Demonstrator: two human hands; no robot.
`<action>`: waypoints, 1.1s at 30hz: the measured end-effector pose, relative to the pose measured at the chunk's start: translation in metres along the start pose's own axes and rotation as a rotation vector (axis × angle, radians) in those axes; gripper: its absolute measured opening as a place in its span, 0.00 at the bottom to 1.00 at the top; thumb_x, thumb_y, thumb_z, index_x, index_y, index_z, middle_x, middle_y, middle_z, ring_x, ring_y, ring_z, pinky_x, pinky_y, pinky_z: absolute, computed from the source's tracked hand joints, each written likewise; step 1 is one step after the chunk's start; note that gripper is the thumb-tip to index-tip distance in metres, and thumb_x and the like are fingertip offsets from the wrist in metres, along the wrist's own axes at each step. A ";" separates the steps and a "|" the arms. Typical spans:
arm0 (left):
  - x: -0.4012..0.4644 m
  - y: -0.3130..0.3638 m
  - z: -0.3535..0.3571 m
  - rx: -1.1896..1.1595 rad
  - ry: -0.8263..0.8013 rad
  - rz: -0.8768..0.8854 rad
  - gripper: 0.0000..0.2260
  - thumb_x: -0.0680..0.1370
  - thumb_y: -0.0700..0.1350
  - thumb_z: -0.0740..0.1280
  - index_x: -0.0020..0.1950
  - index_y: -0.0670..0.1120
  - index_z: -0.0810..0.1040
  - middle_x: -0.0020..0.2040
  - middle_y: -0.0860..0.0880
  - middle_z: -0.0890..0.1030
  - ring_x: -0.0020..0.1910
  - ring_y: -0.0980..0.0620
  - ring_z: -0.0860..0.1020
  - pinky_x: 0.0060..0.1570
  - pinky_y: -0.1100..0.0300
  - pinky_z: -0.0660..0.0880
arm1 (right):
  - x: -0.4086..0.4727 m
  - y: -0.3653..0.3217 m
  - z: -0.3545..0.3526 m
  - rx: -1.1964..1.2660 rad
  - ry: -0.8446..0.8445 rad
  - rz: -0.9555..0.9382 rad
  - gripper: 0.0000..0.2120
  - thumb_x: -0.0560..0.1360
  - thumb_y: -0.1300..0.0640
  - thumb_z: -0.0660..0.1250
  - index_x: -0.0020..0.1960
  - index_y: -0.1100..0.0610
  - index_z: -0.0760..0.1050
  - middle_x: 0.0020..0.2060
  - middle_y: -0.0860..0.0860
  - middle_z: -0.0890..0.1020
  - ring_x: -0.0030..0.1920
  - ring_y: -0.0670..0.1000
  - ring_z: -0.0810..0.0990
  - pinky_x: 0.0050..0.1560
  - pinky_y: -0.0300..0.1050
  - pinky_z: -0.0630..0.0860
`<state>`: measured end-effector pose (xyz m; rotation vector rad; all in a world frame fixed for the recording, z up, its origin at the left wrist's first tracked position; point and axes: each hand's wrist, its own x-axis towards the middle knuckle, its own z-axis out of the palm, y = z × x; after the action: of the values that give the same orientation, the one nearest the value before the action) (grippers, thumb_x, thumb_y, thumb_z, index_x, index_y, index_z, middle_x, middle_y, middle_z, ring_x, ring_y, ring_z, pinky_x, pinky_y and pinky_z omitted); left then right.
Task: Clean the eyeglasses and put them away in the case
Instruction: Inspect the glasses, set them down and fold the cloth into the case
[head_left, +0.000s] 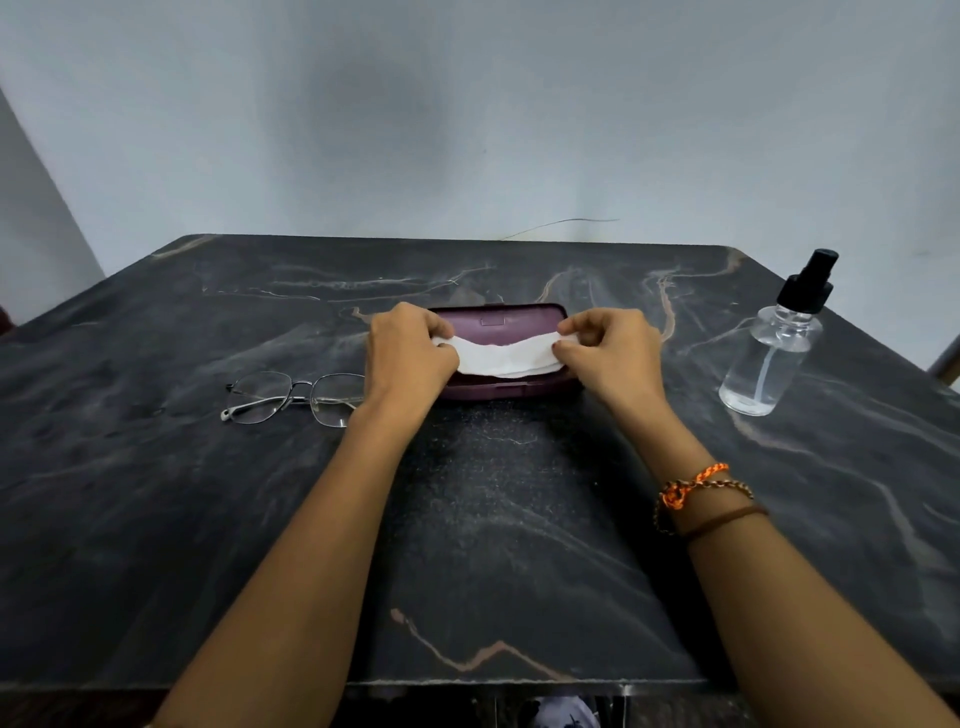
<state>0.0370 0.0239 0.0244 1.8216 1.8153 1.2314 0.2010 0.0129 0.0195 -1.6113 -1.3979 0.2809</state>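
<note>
A dark purple eyeglass case (498, 317) lies open at the middle of the table. Over it I hold a white cleaning cloth (506, 356), stretched flat between both hands. My left hand (408, 353) pinches its left end and my right hand (605, 351) pinches its right end. The thin metal-framed eyeglasses (293, 397) rest on the table just left of my left hand, temples folded, untouched. The cloth and my hands hide most of the case's inside.
A clear spray bottle (769, 358) with a black pump top stands at the right of the dark marble table (493, 519). A pale wall runs behind the table's far edge. Bracelets circle my right wrist.
</note>
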 end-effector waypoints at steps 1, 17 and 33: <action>0.000 0.000 0.000 0.008 -0.008 -0.005 0.11 0.68 0.32 0.65 0.46 0.40 0.82 0.45 0.39 0.83 0.43 0.41 0.80 0.50 0.53 0.77 | 0.000 0.000 0.000 0.003 -0.005 0.016 0.07 0.67 0.64 0.68 0.44 0.59 0.81 0.29 0.49 0.77 0.36 0.49 0.77 0.41 0.38 0.70; -0.006 0.009 -0.007 0.175 -0.058 -0.007 0.12 0.66 0.33 0.66 0.47 0.43 0.81 0.47 0.42 0.82 0.48 0.41 0.78 0.41 0.58 0.68 | -0.002 0.001 -0.003 -0.005 -0.060 0.054 0.03 0.68 0.62 0.68 0.38 0.59 0.81 0.30 0.54 0.79 0.37 0.52 0.79 0.44 0.43 0.76; -0.003 0.006 -0.003 0.128 -0.029 0.003 0.11 0.67 0.33 0.65 0.46 0.43 0.82 0.46 0.42 0.82 0.47 0.42 0.78 0.43 0.59 0.67 | 0.000 0.004 -0.001 0.020 -0.033 0.088 0.06 0.69 0.65 0.65 0.38 0.58 0.79 0.25 0.49 0.76 0.29 0.49 0.78 0.42 0.45 0.78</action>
<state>0.0393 0.0195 0.0295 1.8998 1.9154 1.1073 0.2042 0.0130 0.0171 -1.6604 -1.3474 0.3740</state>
